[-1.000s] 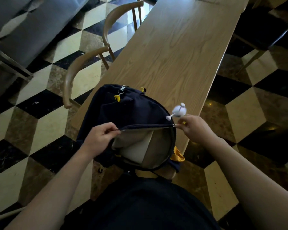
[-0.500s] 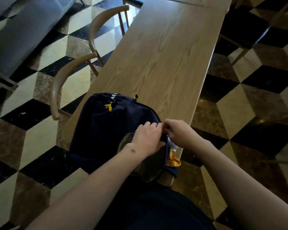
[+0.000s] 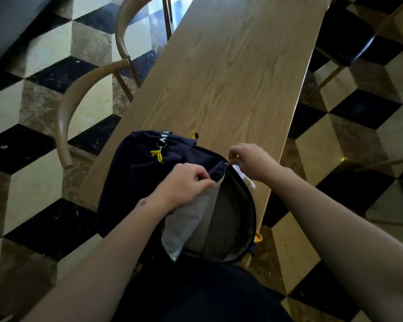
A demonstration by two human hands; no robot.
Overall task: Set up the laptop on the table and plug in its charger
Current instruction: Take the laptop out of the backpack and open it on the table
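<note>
A navy backpack (image 3: 135,182) with yellow zipper tags lies on the near end of a long wooden table (image 3: 230,77). Its main compartment gapes open, showing a grey lining (image 3: 186,219) and a dark inside. My left hand (image 3: 186,184) pinches the navy flap at the opening's upper edge. My right hand (image 3: 251,161) grips the zipper pull at the top right of the opening, with a white charm (image 3: 246,180) hanging just below it. No laptop or charger can be made out inside the bag.
Two curved wooden chair backs (image 3: 79,101) stand along the table's left side. Another chair (image 3: 349,49) stands to the right. The floor is black, cream and brown checker tile. My dark-clothed body (image 3: 196,296) is against the table's near end.
The opening has widened: my hands, together at the zipper half a second ago, have spread apart, the right one moving up and right along the zipper.
</note>
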